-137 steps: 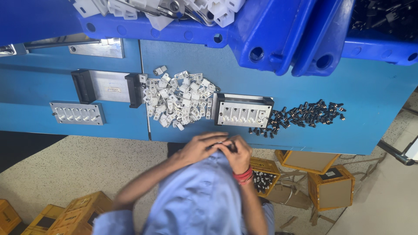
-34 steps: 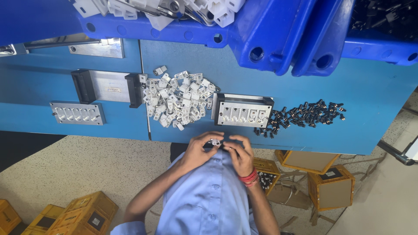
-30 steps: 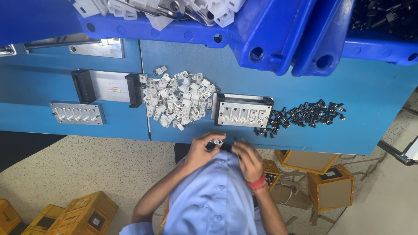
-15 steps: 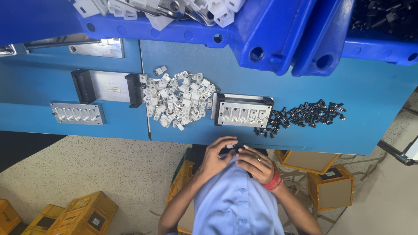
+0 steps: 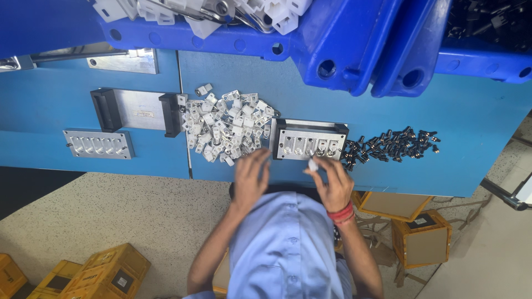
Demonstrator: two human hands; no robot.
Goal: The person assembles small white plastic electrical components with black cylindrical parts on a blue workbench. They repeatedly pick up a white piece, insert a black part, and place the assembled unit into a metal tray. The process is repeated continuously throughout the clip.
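Starting at the left of the frame: a long metal plate (image 5: pixel 98 144) with a row of recesses lies flat on the blue table (image 5: pixel 476 127), its long axis running left to right. Just above and right of it sits a second metal fixture (image 5: pixel 138 111) with black end blocks, also lying left to right. Right of that, a loose pile of small white clips (image 5: pixel 224 130) spreads across the table centre.

Left hand (image 5: pixel 249 177) hovers at the table's near edge, just below the clips, fingers spread and loose; it grips nothing visible, though motion blur limits certainty.

Centre right: a metal jig (image 5: pixel 307 141) with black end pieces holds a row of round seats, long axis left to right, touching neither pile.

Right hand (image 5: pixel 332 180), red bands at the wrist, is just below the jig. Thumb and forefinger pinch a small white part (image 5: pixel 313 164) at the jig's lower edge. The part is too small and blurred to tell its long axis or facing.

Right of the jig, a scatter of dark screws (image 5: pixel 390 145) lies on the table. Blue bins (image 5: pixel 343 39) line the top of the frame; cardboard boxes (image 5: pixel 424 238) stand on the floor at lower right.
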